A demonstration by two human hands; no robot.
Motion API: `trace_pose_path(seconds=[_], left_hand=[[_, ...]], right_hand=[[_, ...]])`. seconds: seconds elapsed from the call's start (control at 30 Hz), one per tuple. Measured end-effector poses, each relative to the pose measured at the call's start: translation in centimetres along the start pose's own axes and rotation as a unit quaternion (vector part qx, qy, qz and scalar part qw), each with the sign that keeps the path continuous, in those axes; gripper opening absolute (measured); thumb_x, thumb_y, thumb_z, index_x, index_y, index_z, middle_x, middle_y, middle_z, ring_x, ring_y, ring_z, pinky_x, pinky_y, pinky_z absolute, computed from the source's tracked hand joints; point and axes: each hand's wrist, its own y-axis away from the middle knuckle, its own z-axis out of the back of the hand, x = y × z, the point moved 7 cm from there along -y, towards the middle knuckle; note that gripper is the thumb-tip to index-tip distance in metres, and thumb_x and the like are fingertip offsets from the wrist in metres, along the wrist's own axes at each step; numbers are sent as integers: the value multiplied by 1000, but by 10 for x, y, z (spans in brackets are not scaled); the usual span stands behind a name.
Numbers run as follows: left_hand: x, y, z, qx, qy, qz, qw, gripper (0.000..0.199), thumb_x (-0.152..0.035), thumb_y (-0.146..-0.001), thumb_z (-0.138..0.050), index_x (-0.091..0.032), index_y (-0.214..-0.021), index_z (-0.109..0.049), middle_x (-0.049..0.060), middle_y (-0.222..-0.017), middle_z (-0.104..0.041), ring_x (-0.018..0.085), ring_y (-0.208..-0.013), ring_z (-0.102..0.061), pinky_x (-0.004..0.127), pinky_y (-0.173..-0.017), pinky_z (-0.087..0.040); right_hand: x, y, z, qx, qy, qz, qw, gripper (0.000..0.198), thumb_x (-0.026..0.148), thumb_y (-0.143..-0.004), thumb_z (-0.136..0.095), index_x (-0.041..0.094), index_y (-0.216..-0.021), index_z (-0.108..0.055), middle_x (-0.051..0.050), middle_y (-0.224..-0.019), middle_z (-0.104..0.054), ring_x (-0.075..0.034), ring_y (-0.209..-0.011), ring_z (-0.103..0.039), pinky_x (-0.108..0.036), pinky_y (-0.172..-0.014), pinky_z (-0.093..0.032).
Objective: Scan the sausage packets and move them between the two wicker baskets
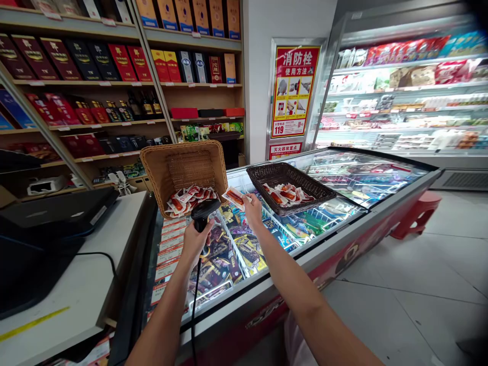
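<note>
My left hand (196, 238) is wrapped around the grip of a black barcode scanner (205, 209), whose cord hangs down over the freezer's front edge. In my right hand (253, 209) is a packaged sausage (234, 196), pinched at its right end and held just right of the scanner head. A light-brown wicker basket (183, 147) stands tilted behind my left hand, with several wrapped sausages (190, 199) in it. To the right of my right hand lies a dark brown woven basket (316, 189), also holding several wrapped sausages (288, 194).
Both baskets rest on the glass top of a chest freezer (274, 264) full of bagged goods. A counter (76, 284) with black equipment stands at left. Shelves (125, 84) of boxes are behind, a lit refrigerated display (404, 96) back right, and a red stool (417, 216) beside the freezer.
</note>
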Motion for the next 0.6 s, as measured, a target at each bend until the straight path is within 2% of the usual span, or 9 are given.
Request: trace_pose_path(seconds=[0.17,0.4,0.6], left_hand=[[1,-1,0,9,2,-9,1000,53,-61,-67,-85,-21,-81,-52,-5,-55,-55,11,-37,-47,24,-38,-36],[-1,-1,1,5,-13,-7,1000,53,-61,-66,-83,-21,-84,-54,-6,-55,-55,11,-36,-47,25,-38,-36],[-11,5,-1,14,-40,-13,999,48,-58,-66,-83,-21,-79,-54,-5,-52,-54,11,-35,-45,24,-38,-32]], right_hand=[[0,1,0,1,-10,-4,1000,34,50,-93,-53,20,-97,-67,-2,-81,-70,-20,-74,-64,-29,-66,-51],[-1,4,-4,28,-61,-50,997,36,53,-87,-56,21,-98,-68,-3,-82,-69,-20,-72,-63,-28,-58,-51],[5,2,-1,21,-21,-37,999,35,51,-85,-55,20,-94,-69,-1,-75,-65,-18,-66,-57,-27,-56,-46]])
